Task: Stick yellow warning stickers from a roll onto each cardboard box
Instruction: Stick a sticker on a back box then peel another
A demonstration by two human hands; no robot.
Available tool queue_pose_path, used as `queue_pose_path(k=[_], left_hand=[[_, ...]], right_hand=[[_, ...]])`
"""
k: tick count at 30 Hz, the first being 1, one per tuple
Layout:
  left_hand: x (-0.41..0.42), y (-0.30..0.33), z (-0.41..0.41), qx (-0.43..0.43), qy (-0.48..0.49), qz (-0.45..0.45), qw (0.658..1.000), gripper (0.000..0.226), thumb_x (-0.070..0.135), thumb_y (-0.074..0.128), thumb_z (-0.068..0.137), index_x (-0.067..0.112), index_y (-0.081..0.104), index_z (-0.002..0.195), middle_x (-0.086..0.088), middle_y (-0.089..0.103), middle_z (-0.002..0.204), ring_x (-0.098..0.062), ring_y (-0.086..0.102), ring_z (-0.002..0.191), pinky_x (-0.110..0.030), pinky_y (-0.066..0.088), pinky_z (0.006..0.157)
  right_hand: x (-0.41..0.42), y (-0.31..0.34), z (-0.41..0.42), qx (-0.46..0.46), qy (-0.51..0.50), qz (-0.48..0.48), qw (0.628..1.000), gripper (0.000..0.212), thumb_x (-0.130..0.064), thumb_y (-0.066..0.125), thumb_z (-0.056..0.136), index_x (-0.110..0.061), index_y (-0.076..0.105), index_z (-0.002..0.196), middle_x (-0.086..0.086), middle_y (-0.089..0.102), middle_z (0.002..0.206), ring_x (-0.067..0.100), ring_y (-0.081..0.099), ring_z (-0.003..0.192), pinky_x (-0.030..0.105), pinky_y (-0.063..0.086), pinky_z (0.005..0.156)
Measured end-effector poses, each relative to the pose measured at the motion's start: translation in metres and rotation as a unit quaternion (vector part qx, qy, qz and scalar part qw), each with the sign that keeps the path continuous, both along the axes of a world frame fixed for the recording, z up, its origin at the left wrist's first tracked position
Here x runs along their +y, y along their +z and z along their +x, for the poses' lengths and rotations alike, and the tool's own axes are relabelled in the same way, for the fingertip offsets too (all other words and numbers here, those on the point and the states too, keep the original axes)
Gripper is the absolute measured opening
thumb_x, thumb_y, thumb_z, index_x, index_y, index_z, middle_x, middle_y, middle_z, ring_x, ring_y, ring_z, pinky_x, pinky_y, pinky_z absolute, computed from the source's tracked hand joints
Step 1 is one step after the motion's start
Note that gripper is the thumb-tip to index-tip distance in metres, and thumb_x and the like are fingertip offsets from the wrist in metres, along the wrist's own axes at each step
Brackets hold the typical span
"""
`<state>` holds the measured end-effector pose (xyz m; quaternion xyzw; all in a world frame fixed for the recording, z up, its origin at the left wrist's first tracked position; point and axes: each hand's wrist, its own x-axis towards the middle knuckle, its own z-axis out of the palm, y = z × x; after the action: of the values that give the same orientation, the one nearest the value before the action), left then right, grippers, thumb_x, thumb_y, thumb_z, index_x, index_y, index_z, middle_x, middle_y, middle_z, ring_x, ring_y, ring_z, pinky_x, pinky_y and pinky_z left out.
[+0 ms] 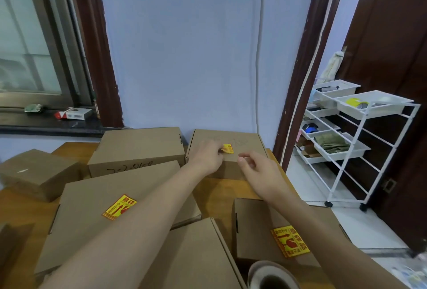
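Note:
My left hand (209, 156) pinches a small yellow warning sticker (227, 149) and holds it on top of the far right cardboard box (245, 143). Just right of it, my right hand (258, 171) hovers over the same box's near edge with fingers loosely curled and nothing in them. One sticker (119, 207) lies on the large box (92, 215) under my left forearm. Another sticker (290, 241) is on the near right box (256, 226). The sticker roll (270, 276) stands at the bottom edge, partly cut off.
More plain boxes sit at the far middle (138, 148), far left (37, 173) and near centre (196, 256) on a wooden table (217, 191). A white wheeled rack (360, 141) stands in the doorway to the right. A windowsill (46, 120) is at the left.

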<state>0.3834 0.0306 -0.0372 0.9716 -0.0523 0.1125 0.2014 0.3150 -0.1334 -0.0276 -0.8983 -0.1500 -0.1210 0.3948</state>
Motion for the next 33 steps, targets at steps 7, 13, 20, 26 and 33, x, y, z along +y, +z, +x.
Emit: queue_pose_path(k=[7,13,20,26,33], left_hand=[[-0.004,0.001,-0.009,0.021,0.007,0.127,0.992,0.04,0.036,0.038,0.099,0.019,0.065,0.123,-0.007,0.042,0.139,-0.03,0.033,0.129,-0.042,0.03,0.107],[-0.007,0.003,-0.021,0.088,-0.048,0.165,0.981,0.055,0.045,0.022,0.102,0.013,0.045,0.14,-0.006,0.038,0.153,-0.033,0.032,0.138,-0.049,0.026,0.111],[0.008,0.002,-0.045,0.036,-0.066,0.12,0.99,0.04,0.041,0.029,0.101,0.018,0.059,0.113,-0.003,0.062,0.12,-0.026,0.054,0.113,-0.043,0.04,0.101],[0.013,0.011,-0.083,-0.018,-0.11,-0.041,0.993,0.039,0.045,0.032,0.102,0.025,0.065,0.109,0.008,0.067,0.104,-0.012,0.059,0.096,-0.035,0.048,0.084],[0.019,0.024,-0.136,-0.016,-0.123,-0.099,0.987,0.034,0.049,0.032,0.102,0.034,0.061,0.092,0.014,0.064,0.091,-0.007,0.057,0.088,-0.033,0.046,0.077]], right_hand=[[0.002,-0.002,-0.004,-0.008,0.008,0.005,1.0,0.035,-0.034,0.042,0.098,-0.022,0.054,0.128,-0.013,0.059,0.101,-0.004,0.053,0.087,0.009,0.039,0.071],[0.0,-0.003,-0.009,-0.006,0.008,0.005,1.0,0.036,-0.035,0.041,0.098,-0.023,0.053,0.129,-0.007,0.064,0.113,0.001,0.053,0.096,0.008,0.038,0.073],[-0.005,0.003,-0.026,0.007,0.013,0.019,1.0,0.036,-0.034,0.041,0.098,-0.02,0.052,0.13,-0.004,0.062,0.117,0.004,0.054,0.101,0.011,0.04,0.076],[-0.004,0.003,-0.046,0.014,0.017,0.027,0.999,0.035,-0.036,0.036,0.099,-0.021,0.055,0.125,-0.008,0.064,0.107,0.0,0.056,0.093,0.012,0.04,0.074],[-0.01,0.015,-0.085,0.04,0.038,0.026,0.998,0.037,-0.038,0.035,0.099,-0.023,0.054,0.127,-0.009,0.062,0.116,0.006,0.055,0.106,0.024,0.042,0.088]])
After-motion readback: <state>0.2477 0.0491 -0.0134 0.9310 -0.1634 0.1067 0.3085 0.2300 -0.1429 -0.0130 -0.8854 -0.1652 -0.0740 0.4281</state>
